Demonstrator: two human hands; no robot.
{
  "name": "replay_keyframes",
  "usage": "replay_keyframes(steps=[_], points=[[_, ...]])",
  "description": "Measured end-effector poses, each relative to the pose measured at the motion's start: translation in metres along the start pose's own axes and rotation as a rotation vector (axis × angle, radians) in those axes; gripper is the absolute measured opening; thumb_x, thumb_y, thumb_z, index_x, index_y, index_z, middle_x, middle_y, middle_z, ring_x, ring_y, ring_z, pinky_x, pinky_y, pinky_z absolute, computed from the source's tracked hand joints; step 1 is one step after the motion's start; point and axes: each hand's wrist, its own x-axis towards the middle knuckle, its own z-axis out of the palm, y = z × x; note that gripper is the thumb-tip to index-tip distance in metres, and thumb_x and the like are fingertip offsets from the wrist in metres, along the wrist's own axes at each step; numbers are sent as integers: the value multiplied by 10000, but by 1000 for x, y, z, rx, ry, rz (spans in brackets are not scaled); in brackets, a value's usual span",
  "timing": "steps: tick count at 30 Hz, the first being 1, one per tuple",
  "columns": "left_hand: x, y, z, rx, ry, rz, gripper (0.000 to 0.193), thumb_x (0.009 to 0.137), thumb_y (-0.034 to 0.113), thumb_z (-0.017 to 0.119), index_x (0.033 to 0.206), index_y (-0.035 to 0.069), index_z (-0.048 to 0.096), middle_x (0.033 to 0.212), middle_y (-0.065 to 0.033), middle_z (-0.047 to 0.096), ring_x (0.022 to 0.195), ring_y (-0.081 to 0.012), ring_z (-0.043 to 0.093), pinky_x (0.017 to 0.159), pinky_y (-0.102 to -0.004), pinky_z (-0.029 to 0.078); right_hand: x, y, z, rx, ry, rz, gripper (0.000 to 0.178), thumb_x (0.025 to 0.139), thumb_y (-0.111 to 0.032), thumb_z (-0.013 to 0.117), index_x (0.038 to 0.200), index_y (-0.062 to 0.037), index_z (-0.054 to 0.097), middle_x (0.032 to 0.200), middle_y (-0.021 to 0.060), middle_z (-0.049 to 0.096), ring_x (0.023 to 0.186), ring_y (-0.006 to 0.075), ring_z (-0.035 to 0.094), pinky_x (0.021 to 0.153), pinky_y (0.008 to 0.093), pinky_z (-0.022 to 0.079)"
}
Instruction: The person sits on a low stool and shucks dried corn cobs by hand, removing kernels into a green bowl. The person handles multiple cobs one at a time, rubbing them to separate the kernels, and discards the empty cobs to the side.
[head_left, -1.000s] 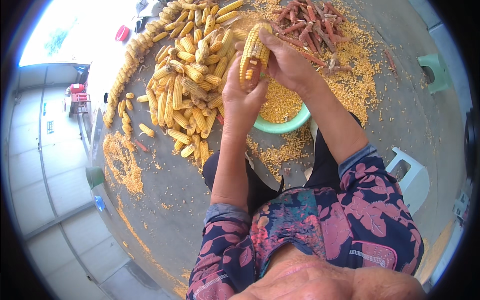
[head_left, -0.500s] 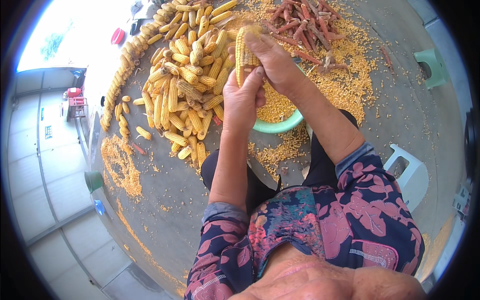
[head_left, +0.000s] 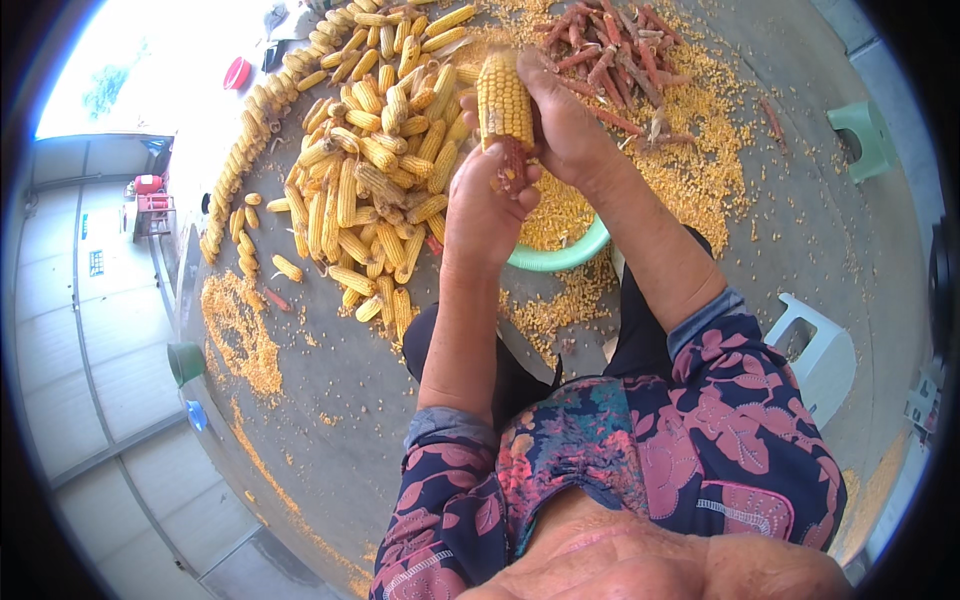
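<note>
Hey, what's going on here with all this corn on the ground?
A person is stripping kernels off a corn cob by hand. The right hand grips the upper, still yellow part, while the left hand wraps the lower end, where bare reddish cob shows. Below the hands sits a green basin holding loose kernels. A pile of whole yellow cobs lies to the left, a heap of stripped reddish cobs lies beyond, and scattered kernels cover the concrete floor.
</note>
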Motion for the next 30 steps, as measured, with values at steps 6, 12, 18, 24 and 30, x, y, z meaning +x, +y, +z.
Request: replay_keyframes(steps=[6, 12, 18, 24, 30], points=[[-2, 3, 5, 19, 96, -39, 377, 1020, 423, 588, 1215, 100, 595, 1013, -18, 654, 881, -133, 640, 649, -249, 504, 2, 7, -3, -184, -39, 1, 479, 1103, -404, 363, 1262, 13, 538, 1093, 155, 681, 975, 184, 685, 859, 335, 589], [0, 0, -5, 73, -20, 18, 315, 1014, 392, 605, 1123, 97, 614, 950, -30, 654, 870, -159, 641, 651, -300, 521, 4, 10, -6, -57, 3, 22, 470, 1089, -436, 410, 1187, -3, 565, 993, 111, 674, 891, 156, 679, 782, 308, 591], [-7, 6, 19, 1, 84, -17, 328, 1018, 402, 584, 1074, 82, 633, 933, -41, 670, 858, -172, 658, 709, -354, 566, 6, 13, -8, -274, 29, -56, 470, 1072, -456, 462, 1188, -13, 570, 974, 88, 666, 843, 125, 665, 745, 282, 577], [-3, 2, -5, 124, 10, 42, 330, 1020, 381, 578, 1132, 73, 616, 979, -43, 672, 898, -175, 667, 746, -375, 583, 2, 12, -2, -199, 11, -69, 469, 1063, -453, 489, 1176, -8, 587, 948, 73, 669, 815, 125, 667, 725, 275, 577], [-2, 1, 0, 7, -28, -3, 413, 1019, 383, 569, 1263, 50, 587, 1114, -75, 663, 1022, -215, 677, 754, -369, 605, 11, 15, -14, -93, -5, -47, 411, 1050, -399, 546, 1176, -11, 601, 943, 60, 677, 784, 99, 668, 677, 247, 583]])
